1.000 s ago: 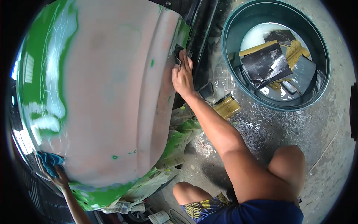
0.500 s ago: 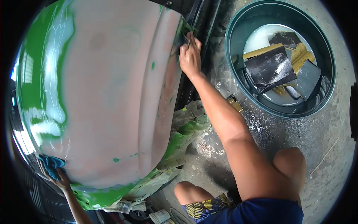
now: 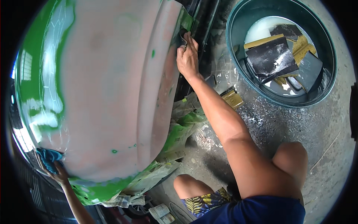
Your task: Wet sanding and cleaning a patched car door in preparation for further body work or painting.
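Observation:
At the upper right edge of a large curved vehicle panel [image 3: 104,89], patched in green, white and pinkish grey, my right hand [image 3: 187,56] presses with fingers closed on a folded piece of dark sandpaper [image 3: 182,34]. My left hand [image 3: 56,173] rests at the panel's lower left edge, gripping a crumpled blue cloth [image 3: 49,156] against it. The cloth partly covers those fingers.
A dark teal tub [image 3: 236,56] on the right holds whitish water and several black and yellow sheets [image 3: 271,59]. A yellow folded piece [image 3: 233,99] lies on the wet concrete floor [image 3: 324,130]. Paint-spattered newspaper [image 3: 149,186] hangs below the panel. My bent knees are at the bottom.
My right hand slid up along the panel's edge with the sandpaper, then came slightly back down. My left hand stays on the cloth. The whole view has shifted a little.

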Available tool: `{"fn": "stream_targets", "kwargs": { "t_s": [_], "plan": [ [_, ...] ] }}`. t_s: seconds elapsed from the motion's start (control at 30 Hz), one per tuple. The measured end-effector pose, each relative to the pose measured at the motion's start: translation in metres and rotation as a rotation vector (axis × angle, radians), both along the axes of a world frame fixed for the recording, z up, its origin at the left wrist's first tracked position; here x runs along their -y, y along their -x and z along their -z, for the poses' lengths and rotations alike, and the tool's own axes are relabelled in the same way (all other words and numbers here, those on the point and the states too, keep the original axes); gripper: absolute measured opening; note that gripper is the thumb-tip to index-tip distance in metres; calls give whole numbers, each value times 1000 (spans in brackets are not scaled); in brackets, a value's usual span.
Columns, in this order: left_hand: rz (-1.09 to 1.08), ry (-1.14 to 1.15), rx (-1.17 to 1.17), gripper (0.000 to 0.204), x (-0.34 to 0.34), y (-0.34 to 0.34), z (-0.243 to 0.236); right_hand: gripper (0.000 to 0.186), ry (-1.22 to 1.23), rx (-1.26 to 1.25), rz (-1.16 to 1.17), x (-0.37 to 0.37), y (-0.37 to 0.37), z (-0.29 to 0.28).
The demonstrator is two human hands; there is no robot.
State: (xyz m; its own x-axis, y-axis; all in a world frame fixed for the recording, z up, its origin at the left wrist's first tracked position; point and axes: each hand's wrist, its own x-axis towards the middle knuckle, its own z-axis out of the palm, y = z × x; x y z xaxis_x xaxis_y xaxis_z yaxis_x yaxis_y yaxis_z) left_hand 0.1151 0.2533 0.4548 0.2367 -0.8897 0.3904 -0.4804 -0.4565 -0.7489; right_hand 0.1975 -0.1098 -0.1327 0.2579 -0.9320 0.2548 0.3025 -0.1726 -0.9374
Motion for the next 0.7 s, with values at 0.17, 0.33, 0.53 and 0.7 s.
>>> {"fn": "stream_targets", "kwargs": {
  "t_s": [0.17, 0.33, 0.53, 0.7],
  "plan": [
    [18, -31, 8, 72, 3, 1, -3, 54, -20, -31, -89, -61, 30, -9],
    [33, -39, -5, 72, 6, 2, -3, 58, -78, -49, -194, -149, 74, -26],
    [-4, 0, 12, 73, -11, 0, -11, 56, -57, -25, -107, -93, 49, -32],
    [-23, 3, 18, 70, -12, -5, -6, 58, -115, -52, -186, -145, 69, -22]
  ]
}}
